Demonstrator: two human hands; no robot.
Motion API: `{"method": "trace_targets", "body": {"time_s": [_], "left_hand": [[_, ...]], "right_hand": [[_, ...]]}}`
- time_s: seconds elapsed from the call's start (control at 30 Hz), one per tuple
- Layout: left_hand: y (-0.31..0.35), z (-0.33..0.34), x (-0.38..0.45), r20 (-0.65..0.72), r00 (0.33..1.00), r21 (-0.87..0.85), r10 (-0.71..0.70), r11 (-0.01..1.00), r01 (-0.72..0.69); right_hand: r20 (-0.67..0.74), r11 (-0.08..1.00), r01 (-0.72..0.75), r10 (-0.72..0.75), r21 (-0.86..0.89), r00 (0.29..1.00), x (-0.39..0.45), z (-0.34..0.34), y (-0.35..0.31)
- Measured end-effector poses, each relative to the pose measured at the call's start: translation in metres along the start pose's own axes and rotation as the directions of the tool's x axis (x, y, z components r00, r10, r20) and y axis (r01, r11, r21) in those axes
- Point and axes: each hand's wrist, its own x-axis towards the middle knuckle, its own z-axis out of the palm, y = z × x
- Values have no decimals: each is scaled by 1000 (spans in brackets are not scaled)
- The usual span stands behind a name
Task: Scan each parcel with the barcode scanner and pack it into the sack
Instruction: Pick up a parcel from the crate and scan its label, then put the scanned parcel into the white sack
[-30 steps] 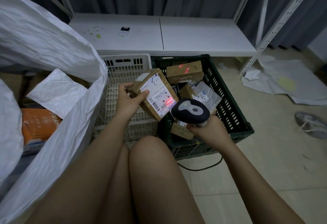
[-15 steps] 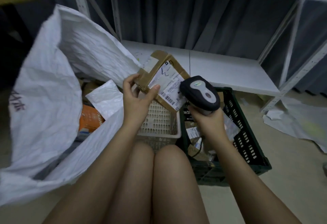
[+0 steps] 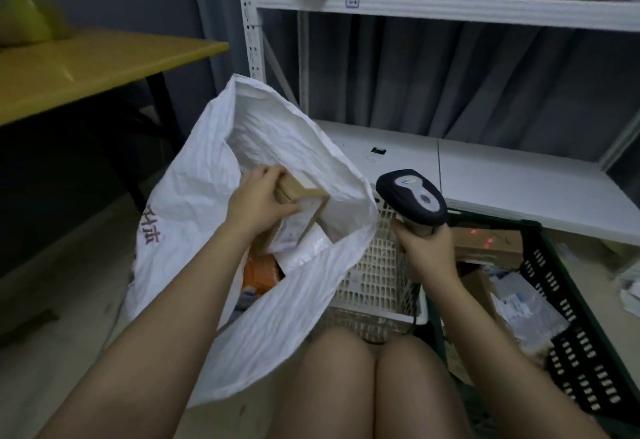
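1. Head view, the change: half a second ago the left hand (image 3: 258,201) held the brown cardboard parcel with a white shipping label (image 3: 298,210) up beside the scanner, label facing it. Now that parcel sits over the open mouth of the large white woven sack (image 3: 194,196), tilted, its lower end already below the rim.
2. Head view, the hands: the left hand's fingers and thumb are curled round the upper end of the parcel, clamped on it. The right hand (image 3: 427,244) grips the handle of the dark grey handheld barcode scanner with a silver top panel (image 3: 414,196), held upright and well apart from the parcel, over the cream slotted plastic crate (image 3: 377,276).
3. Head view, inside the sack: an orange packet (image 3: 261,270) and a white plastic mailer (image 3: 304,251) lie beneath the parcel, so several items are already packed.
4. Head view, what remains: the dark green plastic crate (image 3: 561,300) at the right holds more cardboard boxes and white-labelled packets; red scanner light falls on one brown box (image 3: 488,243) there.
5. What it means: the scan of this parcel looks finished and the packing step is under way. The parcel is not yet released; I judge letting go would drop it onto the packets below, after which the next parcel comes from the green crate.
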Motion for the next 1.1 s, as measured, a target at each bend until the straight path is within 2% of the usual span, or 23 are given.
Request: {"method": "trace_targets", "body": {"time_s": [0.03, 0.1, 0.23, 0.27, 0.33, 0.37, 0.4, 0.43, 0.47, 0.5, 0.53, 0.6, 0.67, 0.73, 0.83, 0.9, 1.0, 1.03, 1.1], "left_hand": [[-4, 6, 10, 79, 996, 111, 36, 993, -45], [-7, 19, 28, 130, 987, 155, 95, 981, -115], [-16, 39, 60, -37, 994, -35, 106, 994, -107], [-21, 45, 65, -35, 995, 12, 94, 996, -93], [-33, 57, 70, 109, 994, 318, 8, 947, -43], [-37, 63, 70, 205, 975, 481, -85, 876, -25], [-40, 67, 69, 279, 942, 575, -185, 818, -10], [-41, 70, 68, 341, 904, 596, -256, 803, 3], [-42, 72, 68, 404, 872, 540, -277, 841, 17], [-40, 72, 67, 447, 863, 426, -237, 904, 28], [-36, 71, 66, 436, 886, 284, -161, 958, 35], [-19, 66, 58, 241, 970, 82, -16, 997, -4], [12, 55, 44, 71, 997, -83, 2, 997, 4], [47, 45, 24, 12, 999, -268, -39, 963, 41], [96, 42, -1, -53, 998, -488, 33, 871, -54], [129, 49, -16, -1, 998, -561, 67, 826, -56], [183, 67, -37, 199, 974, -630, 109, 775, 42], [199, 75, -42, 297, 946, -636, 128, 765, 96], [229, 96, -53, 506, 843, -639, 182, 736, 224]], "right_hand": [[-5, 1000, -5, 5, -10, 1000, 5, 3, 4], [-16, 1000, -10, 9, -25, 1000, 14, 7, 10], [-24, 1000, -25, 24, -12, 999, 29, 11, 16], [-32, 1000, -29, 29, -5, 999, 33, 11, 17], [-33, 1000, -29, 28, -7, 999, 38, 12, 18], [-26, 1000, -26, 26, -6, 999, 40, 12, 19], [-17, 1000, -28, 28, -6, 999, 41, 12, 20], [-10, 999, -34, 34, -9, 999, 41, 11, 22], [-5, 999, -42, 42, -15, 999, 41, 9, 23], [0, 999, -50, 50, -21, 999, 41, 7, 25], [7, 998, -54, 55, -31, 998, 41, 5, 27], [8, 996, -76, 76, -43, 997, 40, -2, 30], [-8, 992, -118, 118, -47, 993, 38, -12, 35], [-11, 985, -168, 168, -31, 986, 36, -24, 39], [-46, 971, -234, 236, 56, 971, 28, -45, 43], [-71, 960, -253, 263, 121, 962, 21, -62, 41], [-87, 928, -272, 302, 257, 949, 12, -91, 38], [-85, 913, -274, 312, 302, 946, 10, -101, 41], [-46, 850, -301, 354, 431, 934, 3, -123, 47]]}}
